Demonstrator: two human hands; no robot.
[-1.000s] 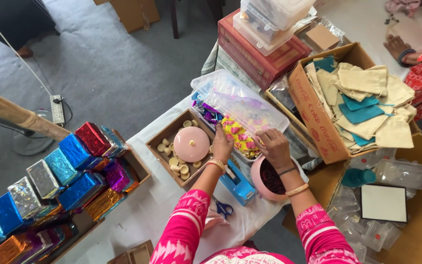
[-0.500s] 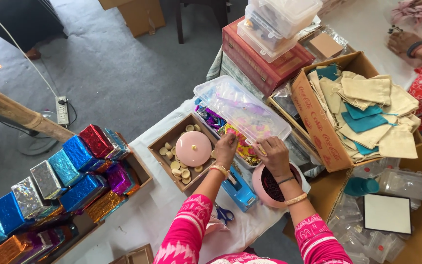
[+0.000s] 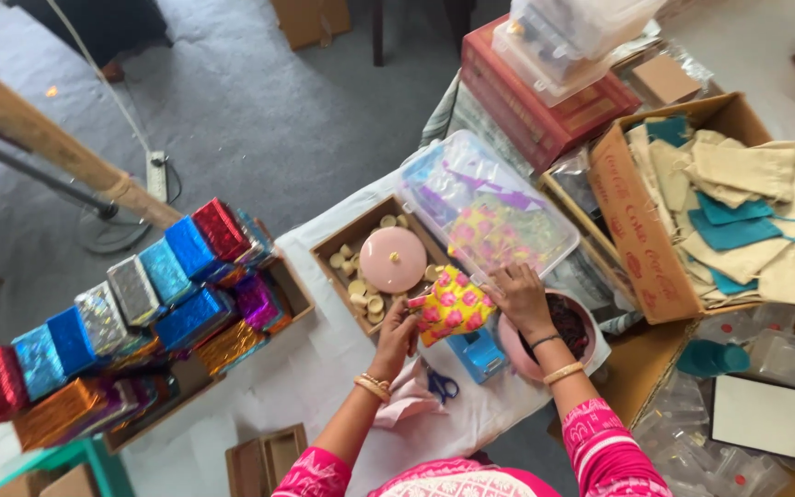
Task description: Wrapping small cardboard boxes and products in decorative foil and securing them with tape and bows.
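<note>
A small yellow cloth pouch with pink flowers (image 3: 450,306) is held between both hands above the white-covered table (image 3: 324,368). My left hand (image 3: 397,333) grips its lower left edge; my right hand (image 3: 519,293) grips its right side. Right behind the pouch stands a clear plastic lidded box (image 3: 494,204) of colourful cloth pieces. A pink bowl (image 3: 581,324) with dark contents sits under my right wrist. To the left, a wooden tray (image 3: 335,241) holds pale round pieces and a pink round lid (image 3: 393,259).
Shiny foil-wrapped boxes (image 3: 131,304) fill a tray at left. A cardboard box (image 3: 632,216) of beige and teal pouches stands at right, red boxes (image 3: 531,97) behind. Blue scissors (image 3: 441,385) and a blue item (image 3: 478,354) lie near me. Clear plastic packets (image 3: 692,433) lie at lower right.
Both hands have drawn the flowered pouch out of the clear box toward me; it now hangs free in front of the box. The view has shifted slightly.
</note>
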